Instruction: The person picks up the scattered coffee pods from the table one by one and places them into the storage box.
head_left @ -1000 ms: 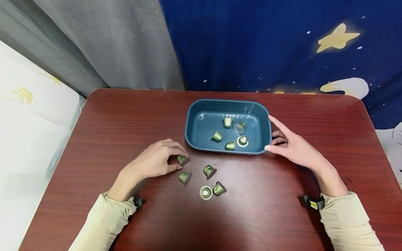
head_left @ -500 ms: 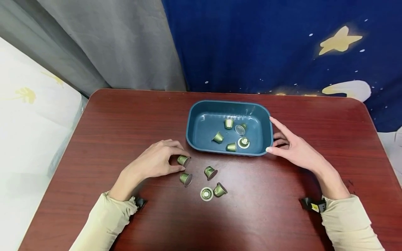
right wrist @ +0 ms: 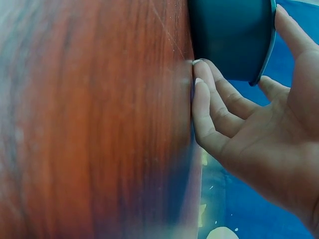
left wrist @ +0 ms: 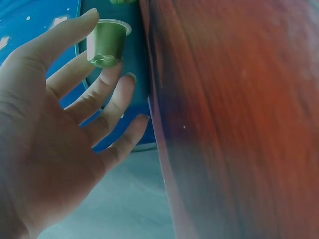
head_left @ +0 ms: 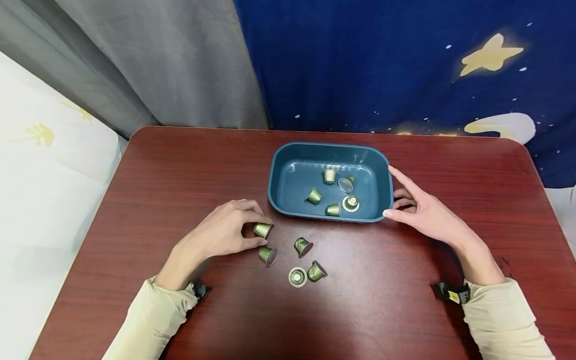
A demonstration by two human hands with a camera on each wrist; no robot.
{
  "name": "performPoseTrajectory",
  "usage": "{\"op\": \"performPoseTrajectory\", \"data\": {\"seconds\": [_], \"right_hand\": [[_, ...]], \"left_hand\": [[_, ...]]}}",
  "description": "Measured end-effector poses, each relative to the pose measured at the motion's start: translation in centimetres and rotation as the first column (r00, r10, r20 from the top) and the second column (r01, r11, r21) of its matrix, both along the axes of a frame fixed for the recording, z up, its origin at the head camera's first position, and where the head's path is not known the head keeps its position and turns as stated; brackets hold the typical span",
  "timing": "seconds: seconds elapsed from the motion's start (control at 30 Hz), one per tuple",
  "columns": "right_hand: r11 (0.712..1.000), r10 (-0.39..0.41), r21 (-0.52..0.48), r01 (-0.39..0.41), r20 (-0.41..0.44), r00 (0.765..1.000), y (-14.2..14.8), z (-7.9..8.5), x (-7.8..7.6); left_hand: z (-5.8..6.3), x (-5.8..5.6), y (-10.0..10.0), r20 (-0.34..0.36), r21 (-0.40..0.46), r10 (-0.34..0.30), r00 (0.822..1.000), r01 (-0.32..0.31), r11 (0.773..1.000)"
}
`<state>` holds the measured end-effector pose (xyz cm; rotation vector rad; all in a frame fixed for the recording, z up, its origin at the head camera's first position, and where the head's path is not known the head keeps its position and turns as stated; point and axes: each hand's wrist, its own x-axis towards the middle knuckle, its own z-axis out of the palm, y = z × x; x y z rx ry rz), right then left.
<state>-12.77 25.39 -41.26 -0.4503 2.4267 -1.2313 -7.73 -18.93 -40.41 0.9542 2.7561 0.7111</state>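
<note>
In the head view my left hand (head_left: 229, 227) pinches a green coffee capsule (head_left: 262, 230) between thumb and fingers, low over the table. The left wrist view shows the capsule (left wrist: 107, 45) with its rim upward, the thumb tip beside the rim. Several more capsules lie close by, one (head_left: 268, 256) just below the hand, others (head_left: 303, 246) to its right. My right hand (head_left: 425, 212) rests on the right end of a teal plastic bin (head_left: 281, 210), thumb and index finger spread along the rim. Several capsules (head_left: 330, 176) lie inside the bin.
Everything stands on a reddish-brown wooden table (head_left: 360, 310). A grey curtain (head_left: 193, 65) and a dark blue one with stars (head_left: 360, 65) hang behind its back edge.
The pinched capsule has turned: its flat lid faced the camera before, and now more of its green side shows. Both hands have stayed almost in place; the whole view has shifted slightly.
</note>
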Motion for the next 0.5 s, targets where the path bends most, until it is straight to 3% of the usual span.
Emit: {"op": "performPoseTrajectory", "data": {"seconds": [0.5], "right_hand": [[1.000, 0.009, -0.001, -0.009, -0.004, 1.000, 0.02, 0.05, 0.00]], "left_hand": [[0.95, 0.14, -0.03, -0.069, 0.077, 0.000, 0.998, 0.005, 0.997]]}}
